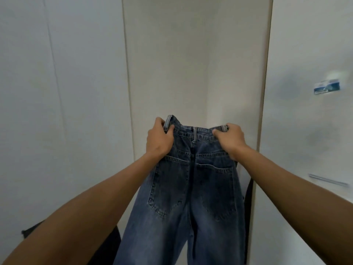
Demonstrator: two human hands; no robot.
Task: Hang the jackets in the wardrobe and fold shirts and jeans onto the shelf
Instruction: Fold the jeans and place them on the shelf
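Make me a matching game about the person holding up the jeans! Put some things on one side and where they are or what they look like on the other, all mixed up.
Things:
1. left hand
2. right hand
3. jeans
4. sticker

Descriptions:
A. blue and white, on the white panel at the right
B. grips the waistband's left corner
C. blue denim, hanging down, back pockets showing
D. grips the waistband's right corner

Pairs: 1-B, 2-D, 3-C, 4-A
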